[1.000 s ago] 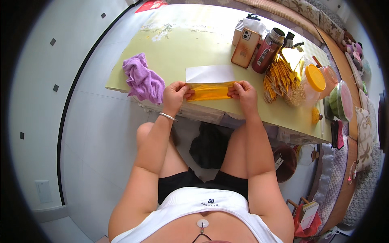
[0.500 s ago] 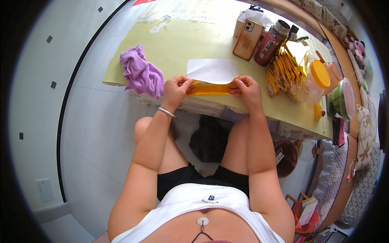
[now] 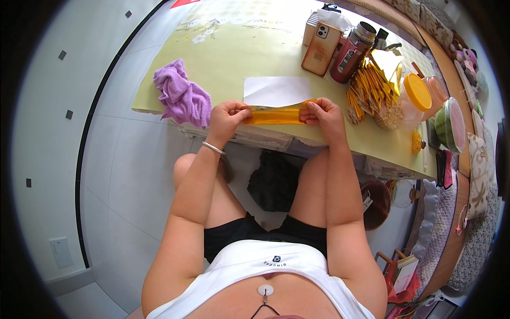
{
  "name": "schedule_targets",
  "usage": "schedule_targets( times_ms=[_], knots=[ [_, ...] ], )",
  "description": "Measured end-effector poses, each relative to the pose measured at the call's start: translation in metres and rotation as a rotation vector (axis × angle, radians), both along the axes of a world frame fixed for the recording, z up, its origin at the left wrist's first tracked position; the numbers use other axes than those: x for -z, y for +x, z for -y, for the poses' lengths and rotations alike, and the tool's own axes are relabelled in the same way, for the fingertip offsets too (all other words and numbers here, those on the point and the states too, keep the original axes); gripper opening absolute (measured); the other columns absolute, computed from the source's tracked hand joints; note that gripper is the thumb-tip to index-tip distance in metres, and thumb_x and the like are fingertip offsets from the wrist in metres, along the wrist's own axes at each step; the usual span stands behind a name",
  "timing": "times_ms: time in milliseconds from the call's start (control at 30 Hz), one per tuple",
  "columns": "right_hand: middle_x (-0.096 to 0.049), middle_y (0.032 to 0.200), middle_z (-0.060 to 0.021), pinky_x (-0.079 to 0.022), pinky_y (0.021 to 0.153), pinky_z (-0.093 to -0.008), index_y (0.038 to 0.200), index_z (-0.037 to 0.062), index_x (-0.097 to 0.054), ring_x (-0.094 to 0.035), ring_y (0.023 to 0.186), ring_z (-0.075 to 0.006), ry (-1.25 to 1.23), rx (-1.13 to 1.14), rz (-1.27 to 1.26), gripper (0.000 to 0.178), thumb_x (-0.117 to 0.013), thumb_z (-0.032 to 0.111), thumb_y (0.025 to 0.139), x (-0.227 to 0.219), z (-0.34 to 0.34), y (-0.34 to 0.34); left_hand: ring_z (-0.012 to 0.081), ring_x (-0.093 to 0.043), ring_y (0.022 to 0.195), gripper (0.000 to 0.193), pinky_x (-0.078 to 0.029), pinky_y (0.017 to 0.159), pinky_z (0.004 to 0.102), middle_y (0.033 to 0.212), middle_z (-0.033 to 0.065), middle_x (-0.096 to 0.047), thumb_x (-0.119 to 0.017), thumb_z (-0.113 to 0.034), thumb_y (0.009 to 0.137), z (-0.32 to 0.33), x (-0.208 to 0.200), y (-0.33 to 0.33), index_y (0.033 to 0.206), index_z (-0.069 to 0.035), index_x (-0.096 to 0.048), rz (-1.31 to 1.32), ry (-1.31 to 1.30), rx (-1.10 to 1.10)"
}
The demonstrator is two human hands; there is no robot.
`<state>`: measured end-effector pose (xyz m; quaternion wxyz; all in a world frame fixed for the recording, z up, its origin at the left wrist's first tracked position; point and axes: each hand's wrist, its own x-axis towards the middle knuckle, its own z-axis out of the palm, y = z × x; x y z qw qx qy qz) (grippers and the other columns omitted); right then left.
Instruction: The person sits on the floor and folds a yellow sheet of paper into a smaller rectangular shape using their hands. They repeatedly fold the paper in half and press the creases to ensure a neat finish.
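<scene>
A shiny gold foil paper strip (image 3: 274, 116), its upper edge bowed, spans the gap between my hands at the near edge of the table. My left hand (image 3: 228, 115) pinches its left end between thumb and fingers. At the other end, my right hand (image 3: 324, 114) is closed on it in the same way. Just beyond the strip a white sheet of paper (image 3: 277, 90) lies flat on the table. To the left of my left hand sits a crumpled purple cloth (image 3: 183, 94). A bundle of folded gold paper pieces (image 3: 372, 90) stands to the right of my right hand.
Behind are a propped phone (image 3: 321, 49) and a dark red flask (image 3: 353, 53). On the right stand a yellow-lidded jar (image 3: 416, 95) and a covered watermelon piece (image 3: 450, 124). The table (image 3: 226, 69) has a yellow cover. A dark red bin (image 3: 376, 206) stands below.
The view has shifted slightly. My hands keep their grip on the gold strip's two ends, and the strip's upper edge is a little more slanted, higher at the right.
</scene>
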<state>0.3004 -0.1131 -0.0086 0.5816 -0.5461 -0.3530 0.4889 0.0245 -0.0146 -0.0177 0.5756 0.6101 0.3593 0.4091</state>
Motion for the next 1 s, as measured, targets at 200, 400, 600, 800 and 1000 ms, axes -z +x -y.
schedule_targets(
  times_ms=[200,400,600,800,1000],
  knots=[
    [-0.07,0.083,-0.0083,-0.057,0.067,-0.0258,0.1,-0.0013,-0.065,-0.069,0.072,-0.0148,0.06,0.137,0.112,0.017,-0.062,0.016,0.099,0.0,0.002,-0.011,0.0089,-0.067,0.071,0.007,-0.055,0.066,0.0219,0.079,0.0056,-0.071,-0.072,-0.003,0.089,0.004,-0.006,0.002,0.092,0.003,-0.071,-0.05,-0.006,-0.01],
    [-0.07,0.083,-0.008,-0.056,0.066,-0.0265,0.097,-0.0032,-0.065,-0.068,0.073,-0.0138,0.137,0.193,0.208,0.017,-0.063,0.013,0.098,0.002,-0.005,-0.014,0.0083,-0.066,0.07,0.006,-0.054,0.066,0.0222,0.078,0.0037,-0.071,-0.072,-0.004,0.09,0.002,0.0,0.007,0.09,0.001,-0.071,-0.06,0.074,-0.075],
    [-0.07,0.081,-0.0086,-0.056,0.066,-0.0256,0.095,-0.0036,-0.065,-0.068,0.069,-0.0123,-0.003,0.205,0.3,0.018,-0.062,0.014,0.098,-0.007,0.002,-0.014,0.0082,-0.062,0.081,0.008,-0.05,0.07,0.022,0.092,0.0052,-0.068,-0.074,-0.002,0.085,0.01,-0.009,0.006,0.081,0.002,-0.068,-0.248,0.31,-0.015],
    [-0.068,0.07,-0.0085,-0.05,0.059,-0.0325,0.088,0.0009,-0.068,-0.066,0.062,-0.0175,-0.085,0.202,0.618,0.027,-0.065,0.026,0.096,0.001,-0.003,-0.008,0.0082,-0.056,0.072,0.014,-0.047,0.065,0.0222,0.093,0.005,-0.065,-0.073,-0.004,0.085,0.009,-0.01,0.007,0.075,0.003,-0.066,-0.301,0.281,0.029],
    [-0.068,0.069,-0.0105,-0.049,0.061,-0.0373,0.084,0.0051,-0.071,-0.065,0.061,-0.0216,-0.178,0.219,0.833,0.035,-0.065,0.038,0.093,0.003,0.003,-0.006,0.0069,-0.05,0.063,0.017,-0.042,0.058,0.0228,0.088,0.0046,-0.061,-0.075,-0.005,0.083,0.012,-0.01,0.01,0.073,0.002,-0.064,-0.409,0.37,0.026]
  ],
)
